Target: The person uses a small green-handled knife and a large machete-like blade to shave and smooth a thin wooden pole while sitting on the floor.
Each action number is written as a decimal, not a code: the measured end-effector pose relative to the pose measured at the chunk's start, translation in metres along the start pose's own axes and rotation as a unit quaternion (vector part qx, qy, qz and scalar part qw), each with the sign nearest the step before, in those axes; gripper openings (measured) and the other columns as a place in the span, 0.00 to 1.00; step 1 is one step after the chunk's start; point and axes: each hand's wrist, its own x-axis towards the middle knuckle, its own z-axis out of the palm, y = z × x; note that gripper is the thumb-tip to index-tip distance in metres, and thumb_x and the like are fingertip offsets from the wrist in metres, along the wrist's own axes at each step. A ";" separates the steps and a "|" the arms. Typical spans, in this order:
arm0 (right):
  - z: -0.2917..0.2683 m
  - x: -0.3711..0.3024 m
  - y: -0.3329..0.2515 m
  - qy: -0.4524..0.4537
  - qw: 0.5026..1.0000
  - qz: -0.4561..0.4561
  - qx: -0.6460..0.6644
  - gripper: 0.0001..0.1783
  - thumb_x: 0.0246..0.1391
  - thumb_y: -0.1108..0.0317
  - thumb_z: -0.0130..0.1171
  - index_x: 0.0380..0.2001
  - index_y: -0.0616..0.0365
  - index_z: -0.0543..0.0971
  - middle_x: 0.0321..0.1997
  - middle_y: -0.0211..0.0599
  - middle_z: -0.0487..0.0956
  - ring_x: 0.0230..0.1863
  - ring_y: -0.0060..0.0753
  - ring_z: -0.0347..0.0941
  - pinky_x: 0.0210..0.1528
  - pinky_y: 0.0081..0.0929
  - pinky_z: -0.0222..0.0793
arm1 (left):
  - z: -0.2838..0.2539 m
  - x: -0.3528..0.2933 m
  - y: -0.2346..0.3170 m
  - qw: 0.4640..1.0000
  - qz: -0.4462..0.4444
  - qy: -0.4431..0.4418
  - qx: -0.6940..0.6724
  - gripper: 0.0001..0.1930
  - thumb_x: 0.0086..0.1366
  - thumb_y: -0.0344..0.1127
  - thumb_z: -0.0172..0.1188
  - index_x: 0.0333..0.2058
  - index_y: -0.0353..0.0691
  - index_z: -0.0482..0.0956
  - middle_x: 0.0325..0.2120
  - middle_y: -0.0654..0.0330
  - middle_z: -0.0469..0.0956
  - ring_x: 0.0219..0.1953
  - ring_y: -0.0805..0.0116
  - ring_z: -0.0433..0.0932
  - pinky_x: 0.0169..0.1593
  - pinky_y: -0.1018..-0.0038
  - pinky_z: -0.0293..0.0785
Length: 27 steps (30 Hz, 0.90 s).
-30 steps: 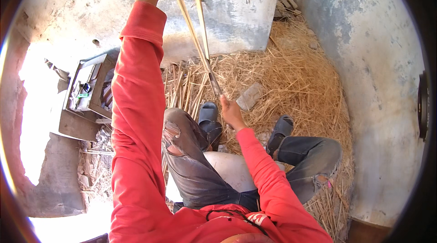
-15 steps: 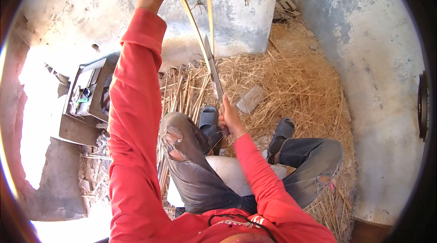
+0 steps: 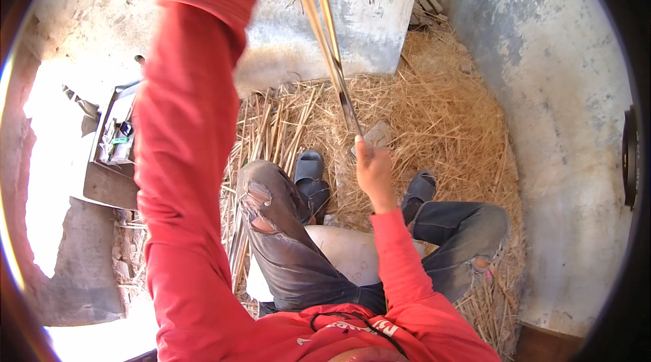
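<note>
My right hand is closed around a knife, held out in front of my knees with its blade slanting up and to the left. The blade meets a long, pale split cane strip running up past the top edge. Close beside it a second narrow strip shows; motion blur hides exactly how the blade sits between them. My left arm is raised, its red sleeve filling the left centre. The left hand itself lies beyond the upper edge, out of sight.
Loose straw and shavings cover the floor. Long cane stalks lie left of my sandalled feet. A stone block is behind the right hand. At left stands a cabinet with small items on top. Plaster walls enclose the space.
My left arm has risen and its hand has left the picture. The right hand with the knife has shifted right and slightly up, and the strips have swung right at the blade.
</note>
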 end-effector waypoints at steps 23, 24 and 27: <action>0.035 0.041 0.047 -0.072 0.992 0.086 -0.063 0.44 0.66 0.33 0.49 0.16 0.67 0.77 0.13 0.51 0.74 0.16 0.54 0.73 0.23 0.49 0.67 | 0.037 -0.080 -0.154 0.950 0.016 0.256 0.176 0.33 0.78 0.60 0.45 0.22 0.37 0.72 0.10 0.54 0.67 0.14 0.62 0.69 0.23 0.62 0.65; 0.033 0.035 0.041 -0.075 0.991 0.088 -0.060 0.43 0.67 0.34 0.49 0.17 0.67 0.78 0.14 0.54 0.75 0.19 0.58 0.74 0.26 0.50 0.68 | 0.039 -0.085 -0.153 0.965 -0.002 0.221 0.143 0.33 0.77 0.59 0.46 0.23 0.36 0.73 0.12 0.52 0.68 0.15 0.59 0.69 0.24 0.60 0.65; 0.040 0.029 0.040 -0.037 0.996 0.068 -0.038 0.41 0.69 0.37 0.48 0.20 0.68 0.80 0.18 0.60 0.77 0.25 0.66 0.76 0.32 0.53 0.70 | 0.042 -0.089 -0.134 0.976 -0.063 0.157 0.138 0.30 0.77 0.55 0.50 0.24 0.33 0.75 0.15 0.44 0.70 0.18 0.49 0.68 0.27 0.55 0.64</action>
